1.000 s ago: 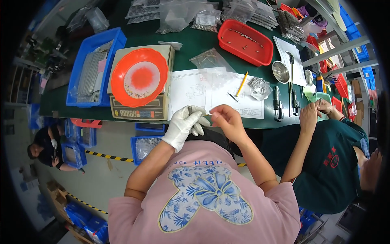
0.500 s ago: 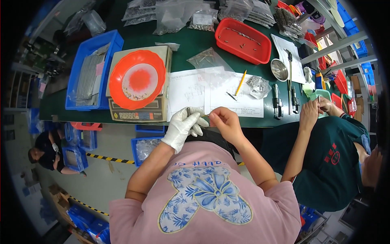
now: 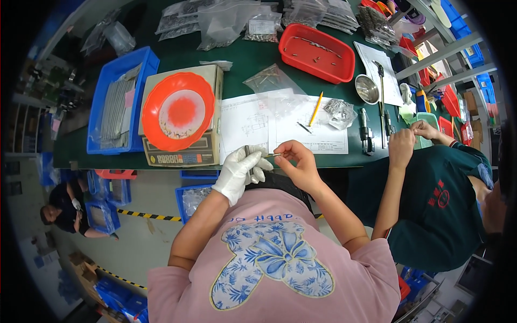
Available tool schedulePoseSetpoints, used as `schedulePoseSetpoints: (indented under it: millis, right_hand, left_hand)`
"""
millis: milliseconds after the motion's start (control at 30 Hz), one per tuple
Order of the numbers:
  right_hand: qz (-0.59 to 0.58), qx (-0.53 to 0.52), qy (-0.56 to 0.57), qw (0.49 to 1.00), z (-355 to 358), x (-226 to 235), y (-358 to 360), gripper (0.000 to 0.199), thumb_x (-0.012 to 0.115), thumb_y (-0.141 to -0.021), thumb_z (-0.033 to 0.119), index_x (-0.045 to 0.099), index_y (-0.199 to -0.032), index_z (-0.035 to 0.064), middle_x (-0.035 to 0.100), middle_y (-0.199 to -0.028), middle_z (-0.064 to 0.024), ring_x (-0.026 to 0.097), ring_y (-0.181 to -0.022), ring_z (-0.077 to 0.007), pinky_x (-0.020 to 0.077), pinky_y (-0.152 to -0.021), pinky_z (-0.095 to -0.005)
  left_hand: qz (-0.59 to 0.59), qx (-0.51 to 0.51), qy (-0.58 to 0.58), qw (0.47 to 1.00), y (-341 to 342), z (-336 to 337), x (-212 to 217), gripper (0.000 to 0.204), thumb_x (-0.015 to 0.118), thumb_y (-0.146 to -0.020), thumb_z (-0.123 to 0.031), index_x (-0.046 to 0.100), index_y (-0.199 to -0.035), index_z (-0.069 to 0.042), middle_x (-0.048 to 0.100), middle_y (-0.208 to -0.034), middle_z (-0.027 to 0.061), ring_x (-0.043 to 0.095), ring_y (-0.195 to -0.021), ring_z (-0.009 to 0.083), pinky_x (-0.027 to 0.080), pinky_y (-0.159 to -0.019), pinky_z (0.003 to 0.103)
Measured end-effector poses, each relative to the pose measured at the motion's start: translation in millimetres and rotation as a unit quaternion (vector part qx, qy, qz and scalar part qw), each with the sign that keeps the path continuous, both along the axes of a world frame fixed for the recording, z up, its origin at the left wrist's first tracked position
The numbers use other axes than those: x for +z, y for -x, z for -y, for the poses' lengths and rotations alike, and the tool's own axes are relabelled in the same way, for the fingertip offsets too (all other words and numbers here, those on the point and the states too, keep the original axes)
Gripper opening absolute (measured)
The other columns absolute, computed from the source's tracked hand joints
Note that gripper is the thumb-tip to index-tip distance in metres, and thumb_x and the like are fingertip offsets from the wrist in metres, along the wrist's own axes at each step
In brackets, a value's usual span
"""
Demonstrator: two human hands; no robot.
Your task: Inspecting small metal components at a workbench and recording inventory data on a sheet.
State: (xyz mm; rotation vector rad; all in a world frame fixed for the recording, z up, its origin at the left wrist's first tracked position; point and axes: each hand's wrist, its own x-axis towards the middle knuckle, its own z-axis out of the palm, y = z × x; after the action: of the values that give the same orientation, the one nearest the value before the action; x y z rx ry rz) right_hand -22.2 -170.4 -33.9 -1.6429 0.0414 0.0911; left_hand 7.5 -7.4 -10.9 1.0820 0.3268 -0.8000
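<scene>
My left hand [image 3: 237,173], in a white glove, is closed in front of the table edge. A small dark metal piece [image 3: 247,151] sticks up between its thumb and finger. Bare, my right hand [image 3: 297,166] pinches one end of a thin metal pin [image 3: 273,155]. The pin's other end points at the gloved fingertips; whether they touch it I cannot tell. Just beyond my hands lie drawing sheets [image 3: 245,126], bearing a yellow pencil [image 3: 316,109], a short dark pin [image 3: 304,127] and a clear bag of small parts [image 3: 339,114].
Left stands a scale [image 3: 180,157] carrying an orange-red bowl [image 3: 153,116], beside a blue bin [image 3: 96,126]. Farther back are a red tray [image 3: 318,67] and bagged parts [image 3: 223,27]. A metal bowl [image 3: 368,89] and measuring tools [image 3: 366,134] lie right, near a co-worker's hands [image 3: 412,137].
My hands have parted slightly, and more of the thin pin shows between them. The co-worker's hands have shifted a little left. The whole view has tilted slightly.
</scene>
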Motion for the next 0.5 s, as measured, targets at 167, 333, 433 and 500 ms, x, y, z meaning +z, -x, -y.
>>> schedulePoseSetpoints:
  millis: [167, 333, 433, 500]
  right_hand:
    - [0.098, 0.026, 0.038, 0.994, 3.6, 0.7, -0.1, 0.011, 0.056, -0.075, 0.005, 0.051, -0.084, 0.0003, 0.052, -0.080, -0.0023, 0.048, -0.071, -0.0064, 0.0406, -0.065, -0.0198]
    - [-0.103, 0.005, -0.044, 0.994, 5.8, -1.6, 0.2, 0.011, 0.054, -0.078, 0.009, 0.052, -0.082, -0.0004, 0.053, -0.074, -0.0028, 0.049, -0.065, -0.0059, 0.0402, -0.058, -0.0190]
    - [-0.113, 0.023, -0.013, 0.993, 4.5, -1.4, 0.0, 0.011, 0.055, -0.078, 0.010, 0.053, -0.080, -0.0008, 0.055, -0.069, -0.0032, 0.049, -0.059, -0.0057, 0.0395, -0.052, -0.0188]
    - [-0.040, -0.001, -0.003, 0.999, 0.0, 3.4, -0.5, 0.009, 0.057, -0.075, 0.006, 0.054, -0.081, -0.0011, 0.056, -0.071, -0.0043, 0.051, -0.061, -0.0081, 0.0416, -0.056, -0.0201]
  left_hand:
    - [-0.072, 0.015, 0.065, 0.995, -2.2, -1.9, 1.1, 0.013, 0.047, -0.083, -0.015, 0.050, -0.091, -0.005, 0.057, -0.065, 0.0065, 0.048, -0.046, 0.0080, 0.037, -0.041, 0.017]
    - [-0.006, -0.008, 0.027, 1.000, -0.8, 0.3, 2.3, 0.012, 0.045, -0.084, -0.013, 0.051, -0.091, -0.005, 0.058, -0.068, 0.0094, 0.048, -0.045, 0.0094, 0.038, -0.042, 0.018]
    - [0.044, -0.026, -0.020, 0.998, -0.6, 0.4, -2.1, 0.012, 0.046, -0.083, -0.013, 0.051, -0.091, -0.005, 0.059, -0.068, 0.0094, 0.048, -0.045, 0.0094, 0.038, -0.042, 0.018]
    - [0.012, -0.010, -0.008, 1.000, -1.5, -1.1, -3.2, 0.012, 0.046, -0.084, -0.014, 0.051, -0.090, -0.005, 0.058, -0.068, 0.0093, 0.048, -0.045, 0.0093, 0.038, -0.041, 0.018]
